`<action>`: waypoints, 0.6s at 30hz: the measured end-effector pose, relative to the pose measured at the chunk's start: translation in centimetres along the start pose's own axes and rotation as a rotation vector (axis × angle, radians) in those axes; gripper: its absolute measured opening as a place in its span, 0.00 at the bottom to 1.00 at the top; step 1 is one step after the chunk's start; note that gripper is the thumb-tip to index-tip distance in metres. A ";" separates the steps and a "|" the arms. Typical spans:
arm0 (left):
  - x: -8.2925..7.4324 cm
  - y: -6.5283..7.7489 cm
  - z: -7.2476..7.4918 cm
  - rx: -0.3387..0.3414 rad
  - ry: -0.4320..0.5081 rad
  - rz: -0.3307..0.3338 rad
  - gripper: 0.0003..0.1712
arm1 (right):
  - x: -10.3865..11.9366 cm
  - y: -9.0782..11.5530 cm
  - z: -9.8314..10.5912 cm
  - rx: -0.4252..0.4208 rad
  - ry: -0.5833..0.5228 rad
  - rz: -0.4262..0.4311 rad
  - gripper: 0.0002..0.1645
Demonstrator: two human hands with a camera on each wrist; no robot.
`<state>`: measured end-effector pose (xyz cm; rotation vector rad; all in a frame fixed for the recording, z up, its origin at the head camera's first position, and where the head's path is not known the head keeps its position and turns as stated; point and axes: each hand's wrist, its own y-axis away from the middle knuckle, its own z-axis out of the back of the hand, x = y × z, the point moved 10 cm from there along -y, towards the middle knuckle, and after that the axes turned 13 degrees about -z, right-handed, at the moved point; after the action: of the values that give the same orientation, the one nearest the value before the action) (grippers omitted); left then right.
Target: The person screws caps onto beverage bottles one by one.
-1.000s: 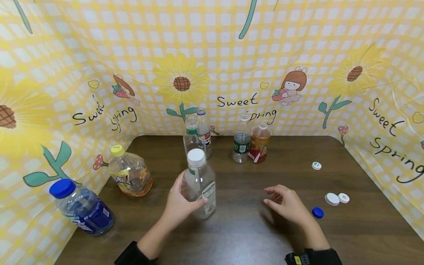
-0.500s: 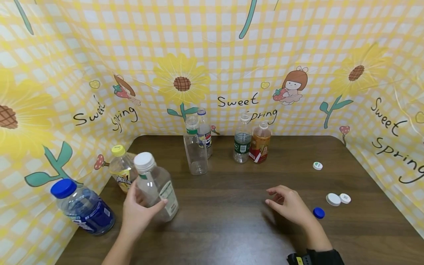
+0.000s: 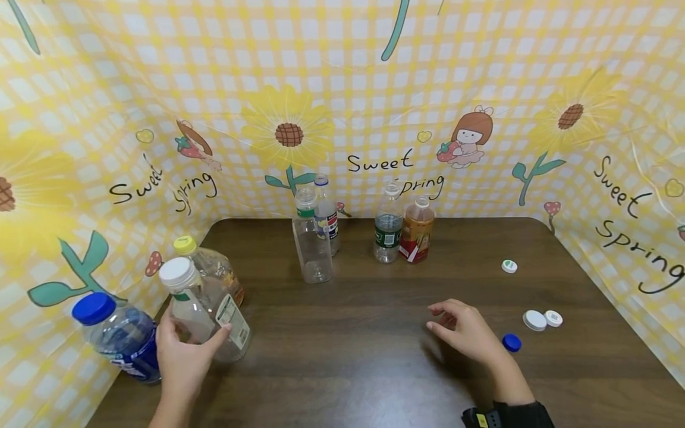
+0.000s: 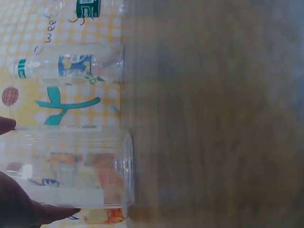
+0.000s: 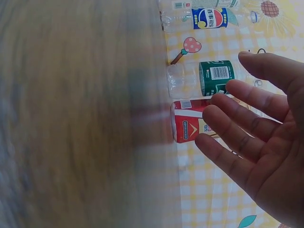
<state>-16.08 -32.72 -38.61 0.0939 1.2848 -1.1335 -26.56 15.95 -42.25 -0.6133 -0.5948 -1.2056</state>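
Note:
My left hand (image 3: 187, 353) grips a clear, square-sided plastic bottle (image 3: 206, 312) with a white cap and a pale label, tilted a little to the left. In the left wrist view, finger and thumb lie on either side of the clear bottle (image 4: 71, 166), its base close over the table. Just left of it stands a blue-capped bottle (image 3: 120, 342) with a blue label; behind it is a yellow-capped bottle (image 3: 216, 270), partly hidden. My right hand (image 3: 462, 330) holds nothing, fingers loosely bent, over the table's right half. A blue cap (image 3: 511, 342) lies beside its wrist.
At the back stand uncapped bottles: a tall clear one (image 3: 313, 249), one with a Pepsi-style label (image 3: 327, 223), a green-labelled one (image 3: 387, 229) and a red-orange one (image 3: 416, 235). White caps (image 3: 535, 320) lie on the right. A checked yellow cloth (image 3: 364, 107) walls the table (image 3: 374, 368).
My left hand has carried the white-capped bottle from mid-table to the left, between the blue-capped and yellow-capped bottles and in front of them. The right hand has stayed in place.

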 end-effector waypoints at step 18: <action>2.7 -3.1 -1.3 0.019 0.025 0.084 0.47 | 0.1 0.5 0.1 0.000 -0.001 0.009 0.16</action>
<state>-19.60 -35.11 -39.59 0.1757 1.2807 -1.0757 -26.04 16.07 -42.22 -0.6161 -0.5920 -1.1972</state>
